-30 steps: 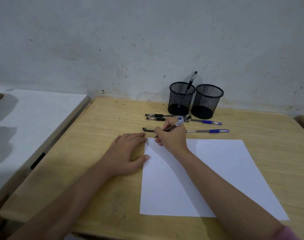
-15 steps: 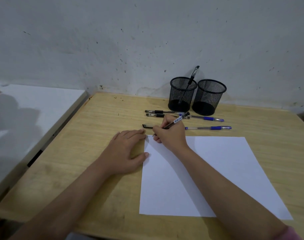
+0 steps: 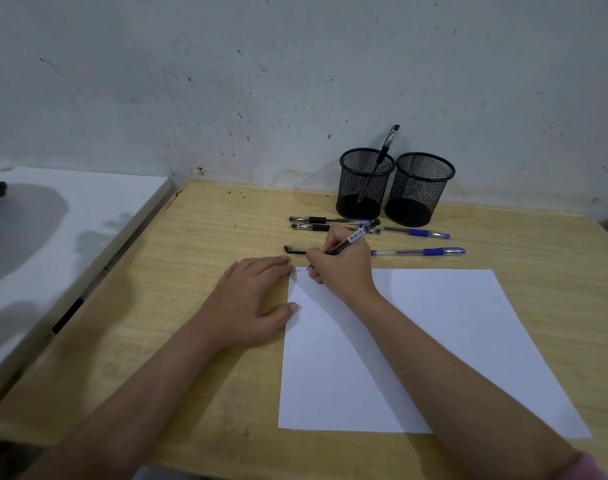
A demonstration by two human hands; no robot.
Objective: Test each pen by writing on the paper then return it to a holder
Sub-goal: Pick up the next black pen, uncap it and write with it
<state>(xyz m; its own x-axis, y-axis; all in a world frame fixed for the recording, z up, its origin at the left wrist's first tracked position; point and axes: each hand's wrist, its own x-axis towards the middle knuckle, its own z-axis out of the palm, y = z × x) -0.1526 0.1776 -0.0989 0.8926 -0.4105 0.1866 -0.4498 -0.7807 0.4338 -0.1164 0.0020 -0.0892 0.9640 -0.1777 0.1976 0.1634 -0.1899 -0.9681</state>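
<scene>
Right hand [image 3: 340, 268] gripping pen [image 3: 352, 239], left hand [image 3: 254, 299] flat

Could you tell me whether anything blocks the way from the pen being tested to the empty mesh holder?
Nothing visible does: the pen in the right hand only has to pass over pens lying flat to reach the empty holder.

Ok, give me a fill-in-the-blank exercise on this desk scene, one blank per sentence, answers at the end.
1. The right hand grips a black pen and writes near the top ____ corner of the white paper sheet.
2. The left hand rests flat at the paper's ____ edge.
3. The left black mesh pen holder contains ____ pen.
4. The right black mesh pen holder is ____.

Missing words: left; left; one; empty
</scene>
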